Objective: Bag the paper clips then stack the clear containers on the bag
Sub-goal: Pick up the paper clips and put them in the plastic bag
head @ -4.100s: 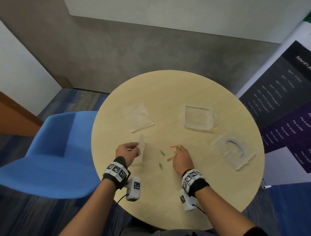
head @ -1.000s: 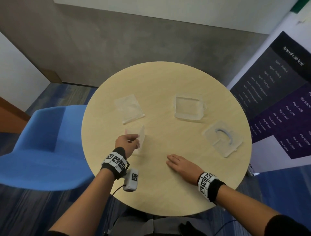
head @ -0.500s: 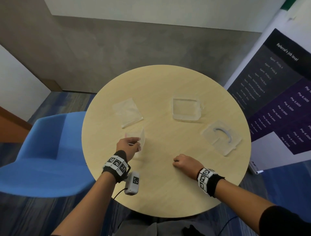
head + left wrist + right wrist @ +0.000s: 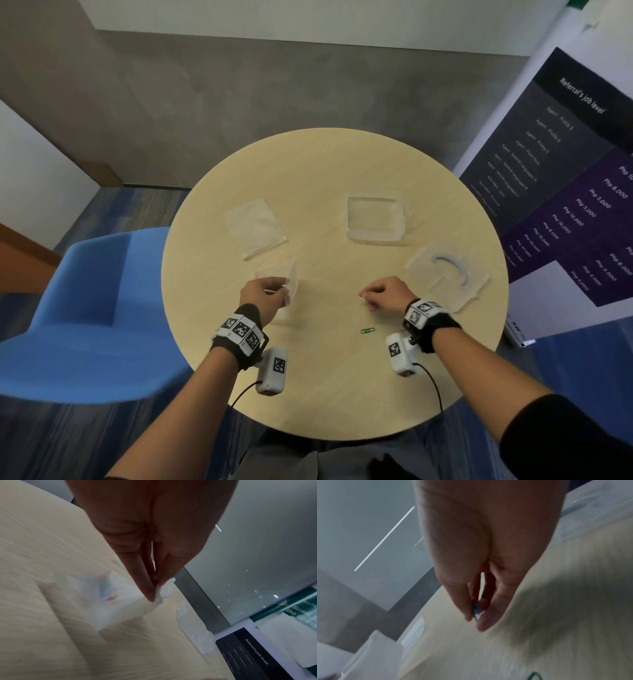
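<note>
My left hand [image 4: 270,293] pinches the rim of a small clear bag [image 4: 292,286] and holds it upright on the round table [image 4: 308,164]; in the left wrist view the bag [image 4: 109,599] shows faint coloured clips inside. My right hand [image 4: 375,296] is curled, pinching paper clips [image 4: 476,612] between thumb and fingertips just above the table. One green paper clip [image 4: 368,330] lies loose near that wrist. A clear container [image 4: 374,216] sits at the back right. A second clear container [image 4: 445,274] with a curved grey mark sits at the right.
Another flat clear bag [image 4: 255,228] lies at the back left of the table. A blue chair [image 4: 78,308] stands to the left. A dark printed banner [image 4: 565,178] stands close on the right.
My right hand went from lying flat on the table to a curled pinch, lifted with clips and moved right. A green clip now lies bare on the table. The left hand kept holding the bag.
</note>
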The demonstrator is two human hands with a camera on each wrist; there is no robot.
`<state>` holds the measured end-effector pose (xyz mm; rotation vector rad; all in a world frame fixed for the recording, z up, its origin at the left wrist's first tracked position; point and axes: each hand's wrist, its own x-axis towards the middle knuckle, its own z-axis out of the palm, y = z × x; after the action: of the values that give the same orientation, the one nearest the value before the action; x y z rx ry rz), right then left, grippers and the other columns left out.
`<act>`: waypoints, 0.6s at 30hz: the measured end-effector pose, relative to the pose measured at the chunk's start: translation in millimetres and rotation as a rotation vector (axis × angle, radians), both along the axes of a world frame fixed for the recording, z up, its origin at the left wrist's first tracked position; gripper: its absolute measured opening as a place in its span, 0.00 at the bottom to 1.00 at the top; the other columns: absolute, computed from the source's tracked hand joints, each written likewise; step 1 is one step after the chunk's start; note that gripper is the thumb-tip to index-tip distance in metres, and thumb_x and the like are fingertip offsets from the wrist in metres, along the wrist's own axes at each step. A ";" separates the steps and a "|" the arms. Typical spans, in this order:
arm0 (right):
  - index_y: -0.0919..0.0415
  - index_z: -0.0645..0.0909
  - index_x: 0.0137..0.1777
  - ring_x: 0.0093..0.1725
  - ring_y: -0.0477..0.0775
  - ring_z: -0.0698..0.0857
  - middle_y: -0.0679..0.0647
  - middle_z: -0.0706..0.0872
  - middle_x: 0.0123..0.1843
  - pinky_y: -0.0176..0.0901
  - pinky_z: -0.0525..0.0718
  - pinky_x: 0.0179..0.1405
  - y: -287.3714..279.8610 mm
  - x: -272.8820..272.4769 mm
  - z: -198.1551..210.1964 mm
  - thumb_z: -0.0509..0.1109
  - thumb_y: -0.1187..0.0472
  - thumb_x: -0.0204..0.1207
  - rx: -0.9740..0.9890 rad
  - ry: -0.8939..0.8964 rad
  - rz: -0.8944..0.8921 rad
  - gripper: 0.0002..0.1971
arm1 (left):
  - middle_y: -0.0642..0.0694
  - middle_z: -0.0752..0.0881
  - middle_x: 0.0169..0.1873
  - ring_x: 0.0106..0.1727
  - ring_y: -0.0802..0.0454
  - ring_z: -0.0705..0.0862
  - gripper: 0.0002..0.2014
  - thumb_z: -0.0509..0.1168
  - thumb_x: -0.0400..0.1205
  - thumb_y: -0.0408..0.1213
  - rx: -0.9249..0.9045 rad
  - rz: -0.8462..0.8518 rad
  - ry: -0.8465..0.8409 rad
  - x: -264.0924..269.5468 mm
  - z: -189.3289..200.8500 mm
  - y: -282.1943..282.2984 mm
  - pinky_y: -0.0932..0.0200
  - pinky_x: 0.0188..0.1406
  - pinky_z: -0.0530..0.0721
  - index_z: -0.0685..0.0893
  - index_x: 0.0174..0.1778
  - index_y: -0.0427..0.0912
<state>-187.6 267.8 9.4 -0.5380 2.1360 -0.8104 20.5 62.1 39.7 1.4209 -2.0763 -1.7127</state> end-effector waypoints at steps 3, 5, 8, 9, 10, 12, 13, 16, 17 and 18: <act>0.61 0.92 0.43 0.38 0.54 0.91 0.65 0.93 0.42 0.41 0.90 0.45 19.3 0.0 5.3 0.79 0.65 0.71 0.011 -0.113 0.064 0.02 | 0.46 0.91 0.38 0.42 0.48 0.92 0.12 0.67 0.78 0.32 -0.006 -0.006 -0.010 -2.0 -0.6 3.0 0.53 0.55 0.87 0.90 0.55 0.43; 0.63 0.92 0.43 0.33 0.50 0.90 0.58 0.93 0.35 0.31 0.86 0.36 24.8 6.1 8.1 0.80 0.65 0.69 0.094 0.001 0.237 0.04 | 0.47 0.91 0.38 0.42 0.50 0.91 0.12 0.67 0.79 0.32 -0.022 -0.025 -0.024 -5.1 -0.8 5.6 0.57 0.53 0.87 0.90 0.56 0.43; 0.61 0.92 0.43 0.31 0.48 0.88 0.49 0.88 0.29 0.30 0.81 0.33 21.0 21.6 8.0 0.81 0.63 0.68 0.207 0.158 0.446 0.05 | 0.47 0.90 0.39 0.37 0.57 0.89 0.11 0.66 0.79 0.33 -0.038 -0.057 -0.038 -11.0 0.0 10.2 0.68 0.40 0.81 0.89 0.55 0.44; 0.60 0.92 0.42 0.31 0.48 0.87 0.49 0.87 0.30 0.33 0.81 0.35 18.5 26.9 7.0 0.81 0.62 0.67 0.234 0.224 0.478 0.05 | 0.47 0.90 0.38 0.35 0.59 0.88 0.11 0.66 0.79 0.33 -0.038 -0.062 -0.039 -13.0 0.3 11.4 0.70 0.36 0.79 0.89 0.55 0.44; 0.59 0.92 0.42 0.33 0.47 0.85 0.50 0.87 0.32 0.35 0.82 0.38 16.9 31.6 5.3 0.80 0.61 0.67 0.253 0.281 0.490 0.05 | 0.47 0.91 0.39 0.35 0.59 0.88 0.12 0.66 0.79 0.33 -0.035 -0.065 -0.039 -14.8 0.5 12.6 0.71 0.35 0.78 0.89 0.56 0.45; 0.59 0.92 0.43 0.35 0.47 0.83 0.53 0.90 0.36 0.37 0.82 0.43 15.7 37.3 2.8 0.79 0.59 0.68 0.259 0.349 0.485 0.06 | 0.46 0.91 0.41 0.35 0.58 0.88 0.11 0.66 0.79 0.32 -0.032 -0.071 -0.039 -17.4 1.4 14.7 0.71 0.35 0.79 0.89 0.56 0.44; 0.59 0.92 0.43 0.36 0.47 0.83 0.54 0.91 0.37 0.37 0.82 0.43 15.6 38.5 0.9 0.79 0.58 0.69 0.258 0.356 0.478 0.06 | 0.46 0.91 0.41 0.36 0.58 0.88 0.11 0.67 0.79 0.32 -0.033 -0.074 -0.040 -18.3 2.1 15.5 0.70 0.37 0.79 0.89 0.56 0.44; 0.62 0.91 0.43 0.37 0.51 0.84 0.53 0.87 0.35 0.37 0.79 0.42 15.0 40.6 -0.7 0.76 0.58 0.72 0.297 0.330 0.472 0.07 | 0.46 0.90 0.42 0.37 0.57 0.89 0.11 0.67 0.79 0.32 -0.031 -0.095 -0.046 -19.5 1.0 17.4 0.64 0.46 0.83 0.89 0.55 0.44; 0.64 0.91 0.43 0.39 0.53 0.85 0.54 0.88 0.36 0.38 0.80 0.43 14.1 41.3 -0.1 0.75 0.59 0.73 0.318 0.321 0.486 0.08 | 0.45 0.91 0.43 0.38 0.55 0.90 0.11 0.67 0.79 0.32 -0.025 -0.103 -0.047 -19.7 1.1 18.2 0.61 0.50 0.85 0.89 0.56 0.43; 0.65 0.90 0.43 0.41 0.55 0.86 0.56 0.89 0.38 0.40 0.82 0.44 12.8 42.1 1.0 0.74 0.59 0.74 0.340 0.308 0.506 0.08 | 0.44 0.91 0.43 0.40 0.52 0.91 0.11 0.67 0.79 0.32 -0.020 -0.111 -0.047 -19.5 1.1 18.8 0.57 0.53 0.87 0.89 0.56 0.43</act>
<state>-145.5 280.6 10.4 -1.0111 2.1996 -0.0829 1.0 80.8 40.8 1.3782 -2.2299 -1.7073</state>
